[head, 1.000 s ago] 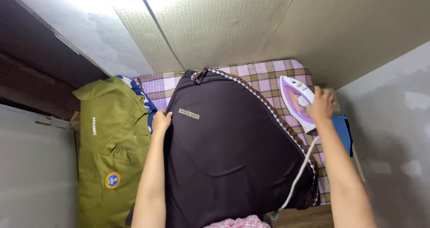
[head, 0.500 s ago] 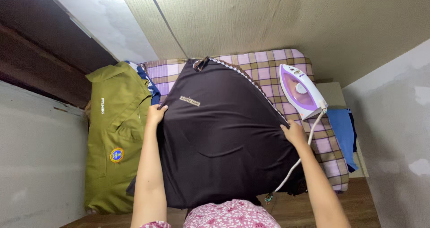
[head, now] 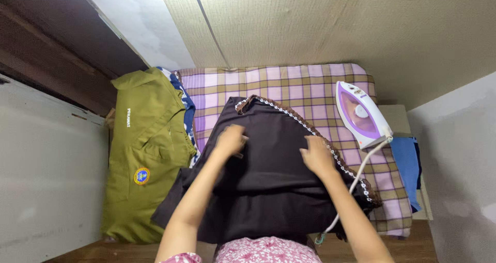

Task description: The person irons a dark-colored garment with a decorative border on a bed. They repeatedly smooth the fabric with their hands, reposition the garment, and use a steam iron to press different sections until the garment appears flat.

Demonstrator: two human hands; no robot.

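We see both hands now on the dark brown garment (head: pixel 268 175), which half a second ago lay spread wide across the purple checked ironing pad (head: pixel 289 85) and has since been drawn toward the person and gathered, so that more of the checked cloth shows above it. The left hand (head: pixel 230 139) has come in from the garment's left edge to its middle, fingers spread flat and a little blurred by motion; we cannot tell whether it pinches any cloth. The right hand (head: pixel 318 157) has left the right hem and rests palm down just inside the beaded trim (head: pixel 310 131), fingers apart, pressing rather than gripping as far as we can judge. The purple and white iron (head: pixel 361 116), which the right hand was touching a second ago, stands free on the pad at the right, well apart from both hands, its white cord (head: pixel 351 188) trailing down past the right forearm. We judge the garment is being shifted or folded between passes. The olive uniform shirt (head: pixel 142 165) lies at the left, beside the pad.
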